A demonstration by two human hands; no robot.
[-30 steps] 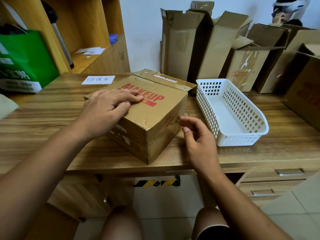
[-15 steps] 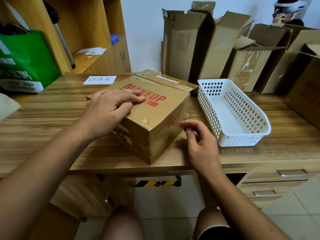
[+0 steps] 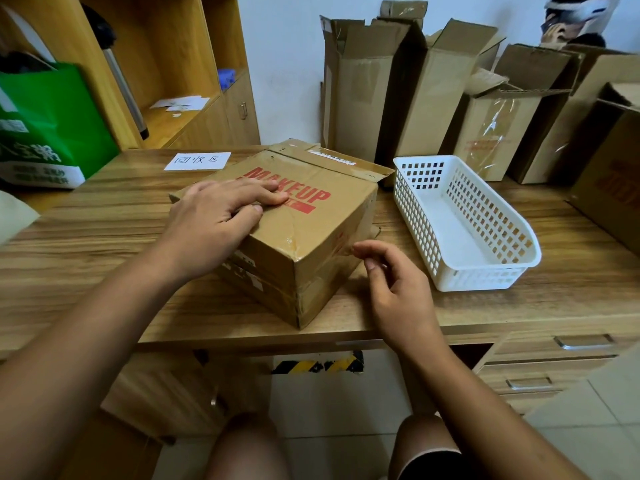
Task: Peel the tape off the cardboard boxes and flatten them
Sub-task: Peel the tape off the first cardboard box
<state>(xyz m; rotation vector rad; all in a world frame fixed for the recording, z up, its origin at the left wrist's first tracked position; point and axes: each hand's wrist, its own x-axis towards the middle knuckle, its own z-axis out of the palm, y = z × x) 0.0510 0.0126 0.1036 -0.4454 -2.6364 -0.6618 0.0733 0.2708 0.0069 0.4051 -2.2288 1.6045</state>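
The brown cardboard box (image 3: 311, 244) printed MAKEUP sits near the wooden desk's (image 3: 104, 244) front edge, with the left hand (image 3: 221, 216) pressing flat on top and the right hand (image 3: 398, 289) loosely curled, holding nothing, at its 4 o'clock side. Its glossy clear tape (image 3: 292, 237) could shred if picked hastily. The white plastic lattice basket (image 3: 419, 216) at 3 o'clock crowds the pull, and opened cartons (image 3: 363, 98) stand at 1 o'clock.

A wood-grain counter (image 3: 104, 237) stands against a plain pale wall (image 3: 284, 64). At its far left corner rises a wooden shelf unit (image 3: 180, 46) — open compartments beside a cabinet door (image 3: 235, 123) with a metal handle. Under the near right edge are drawers (image 3: 554, 362) with metal pulls. The floor (image 3: 329, 410) is pale tile, crossed by a yellow-and-black strip (image 3: 317, 365).
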